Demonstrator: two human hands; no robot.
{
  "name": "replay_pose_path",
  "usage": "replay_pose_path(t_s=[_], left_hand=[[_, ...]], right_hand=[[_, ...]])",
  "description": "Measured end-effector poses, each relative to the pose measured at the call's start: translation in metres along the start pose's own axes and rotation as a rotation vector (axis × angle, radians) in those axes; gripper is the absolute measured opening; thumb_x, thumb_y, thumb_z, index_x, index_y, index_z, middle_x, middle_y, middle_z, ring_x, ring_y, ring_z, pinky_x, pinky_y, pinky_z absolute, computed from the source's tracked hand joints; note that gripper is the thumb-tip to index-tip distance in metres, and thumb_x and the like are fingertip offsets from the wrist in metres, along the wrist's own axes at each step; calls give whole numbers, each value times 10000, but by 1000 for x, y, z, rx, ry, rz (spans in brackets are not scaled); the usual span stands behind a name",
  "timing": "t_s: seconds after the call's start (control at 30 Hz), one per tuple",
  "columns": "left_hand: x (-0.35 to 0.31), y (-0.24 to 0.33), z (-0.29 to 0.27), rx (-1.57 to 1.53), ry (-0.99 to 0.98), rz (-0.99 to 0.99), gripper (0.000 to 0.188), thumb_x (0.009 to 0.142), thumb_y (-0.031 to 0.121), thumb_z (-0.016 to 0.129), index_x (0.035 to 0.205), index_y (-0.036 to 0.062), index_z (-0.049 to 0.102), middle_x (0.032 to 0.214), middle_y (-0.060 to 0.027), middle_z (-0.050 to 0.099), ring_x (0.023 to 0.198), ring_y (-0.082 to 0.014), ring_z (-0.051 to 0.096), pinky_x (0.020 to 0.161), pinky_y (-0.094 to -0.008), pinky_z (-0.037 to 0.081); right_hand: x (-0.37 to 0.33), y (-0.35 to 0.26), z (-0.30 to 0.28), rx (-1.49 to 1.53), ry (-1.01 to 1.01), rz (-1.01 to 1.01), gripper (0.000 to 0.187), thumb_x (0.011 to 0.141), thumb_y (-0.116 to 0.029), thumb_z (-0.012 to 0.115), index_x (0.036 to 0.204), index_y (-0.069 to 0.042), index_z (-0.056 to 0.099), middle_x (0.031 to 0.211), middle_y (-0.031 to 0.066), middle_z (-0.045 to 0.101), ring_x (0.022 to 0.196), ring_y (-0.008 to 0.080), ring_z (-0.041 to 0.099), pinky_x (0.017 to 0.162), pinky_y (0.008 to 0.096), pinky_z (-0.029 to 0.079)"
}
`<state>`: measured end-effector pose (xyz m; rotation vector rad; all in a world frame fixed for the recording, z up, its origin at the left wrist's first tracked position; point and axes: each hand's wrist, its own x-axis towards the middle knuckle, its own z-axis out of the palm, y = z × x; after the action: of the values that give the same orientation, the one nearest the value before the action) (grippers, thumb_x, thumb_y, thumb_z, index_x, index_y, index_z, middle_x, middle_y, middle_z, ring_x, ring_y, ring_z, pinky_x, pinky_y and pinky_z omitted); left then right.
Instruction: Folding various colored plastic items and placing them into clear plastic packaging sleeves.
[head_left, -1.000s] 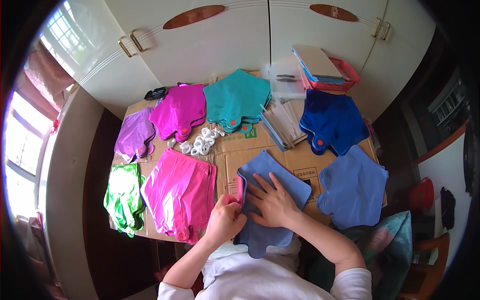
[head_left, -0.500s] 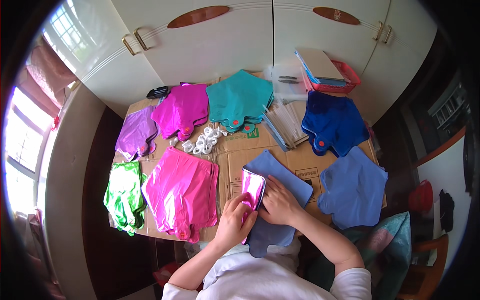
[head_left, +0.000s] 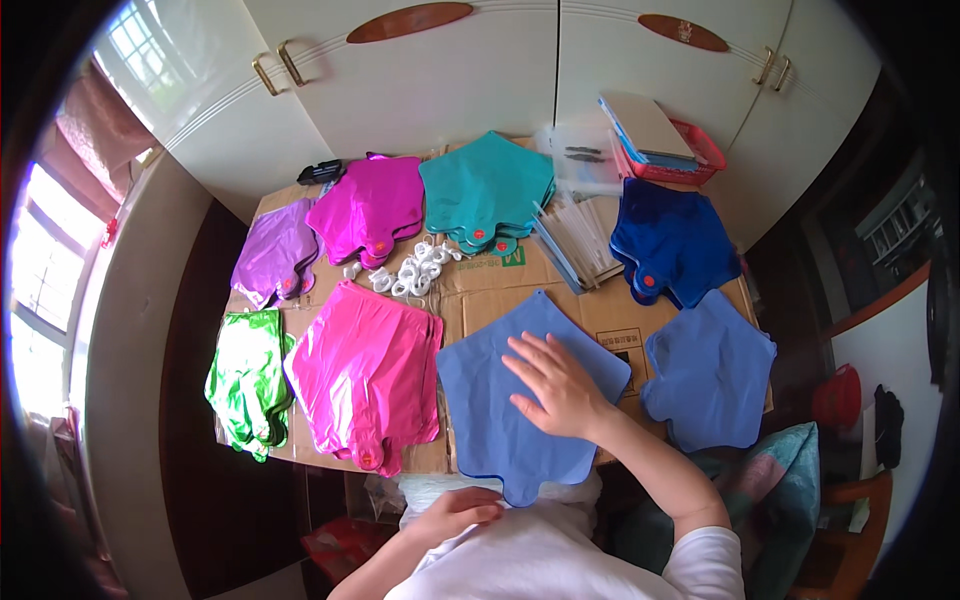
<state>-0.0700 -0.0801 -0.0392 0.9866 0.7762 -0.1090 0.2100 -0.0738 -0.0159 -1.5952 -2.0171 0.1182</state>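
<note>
A flat, uninflated matte blue star-shaped foil balloon [head_left: 500, 440] lies spread at the front middle of the table, its neck tab hanging over the near edge. My right hand [head_left: 556, 388] rests on its upper right part, fingers spread and palm down. Below the near edge, left of the tab, is my left hand [head_left: 458, 514], beside my white shirt. Its fingers look loosely stretched, with nothing visible in them. Left of the blue balloon lies a pink stack of foil balloons [head_left: 365, 380]; on its right is another matte blue balloon stack [head_left: 712, 375].
Cardboard [head_left: 480, 285] covers the table. Around it lie green [head_left: 245, 375], lilac [head_left: 275, 250], magenta [head_left: 370, 205], teal [head_left: 485, 185] and dark blue balloon stacks [head_left: 675, 235]. White ribbon coils [head_left: 412, 272], upright card sleeves [head_left: 580, 235] and a red basket [head_left: 700, 160] stand among them.
The blue balloon's left side, folded over with a shiny pink-looking face showing, now lies flat. My left hand has let go and dropped toward my lap; my right hand stays on the balloon, fingers spread.
</note>
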Motion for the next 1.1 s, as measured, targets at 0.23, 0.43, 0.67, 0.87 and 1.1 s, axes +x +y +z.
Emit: replay_pose_path(t_s=[0.23,0.43,0.67,0.87,1.1], left_hand=[[48,-10,27,-747,-277,-129,585,829,218,654,1300,-58,443,1236,-198,565,1173,-303,535,1023,-402,413],[60,-9,29,-861,-370,-191,402,883,165,542,1191,-91,512,1151,-208,615,1078,-290,604,976,-382,465],[61,0,35,-933,-230,-277,296,878,120,494,1088,-82,545,1051,-180,636,947,-260,630,853,-370,527],[58,13,43,-1000,-178,-310,234,895,119,496,1037,-59,547,978,-150,629,885,-236,614,813,-362,527],[59,11,44,-1027,-192,-300,161,898,99,481,973,-27,547,911,-118,617,784,-194,569,735,-328,502]], right_hand=[[49,40,-5,-252,83,95,335,818,-102,576,1147,-60,616,1293,170,522,1168,323,497,983,415,417],[51,49,3,-309,-9,212,337,817,-46,572,1151,-57,614,1246,150,556,1153,314,520,971,395,446],[51,49,2,-258,3,228,277,815,-36,570,1091,-35,603,1159,142,582,1114,292,541,928,386,471],[48,51,1,-264,50,170,252,804,-41,545,1049,-25,601,1112,149,592,1085,303,543,903,373,478],[45,36,-3,-326,72,129,400,849,-118,568,1248,-86,556,1319,157,504,1259,319,440,1030,433,387]])
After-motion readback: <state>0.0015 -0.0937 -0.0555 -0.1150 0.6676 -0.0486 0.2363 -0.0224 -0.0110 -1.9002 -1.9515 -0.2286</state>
